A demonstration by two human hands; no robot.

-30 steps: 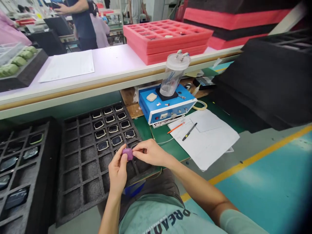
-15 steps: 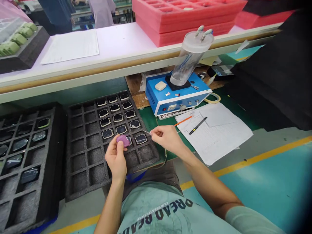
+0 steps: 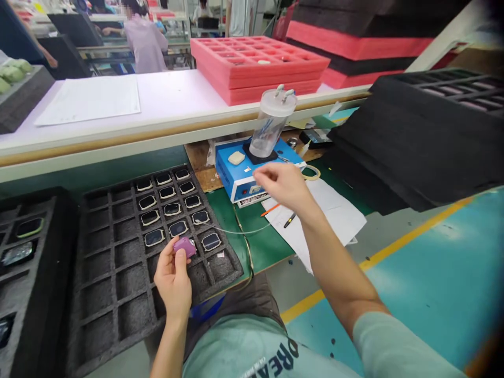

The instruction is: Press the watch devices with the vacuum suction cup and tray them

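Pinching a small rounded purple piece (image 3: 184,247) between thumb and fingertips, the left hand (image 3: 171,278) was held low with the palm turned up, just above the front compartments of a dark grey foam tray (image 3: 114,278). That tray held rows of dark rounded-rectangular pieces with pale rims (image 3: 178,228); the purple piece partly covered the compartments beneath it.

The right arm reached forward with the wrist bent, and the right hand (image 3: 279,185) hung over the front edge of a blue bench-top box (image 3: 232,178). Its fingers curved downward, loosely bunched, though the back of the hand hid their tips, so I could not tell whether they pinched anything.

A thin pale cable (image 3: 236,231) crossed the green mat beside the tray, but its ends were hard to make out. A clear canister with a white lid (image 3: 271,118) stood on the box. Beyond the right forearm lay white paper (image 3: 326,220), partly hidden, with an orange pen (image 3: 270,210) and a black pen (image 3: 289,220).
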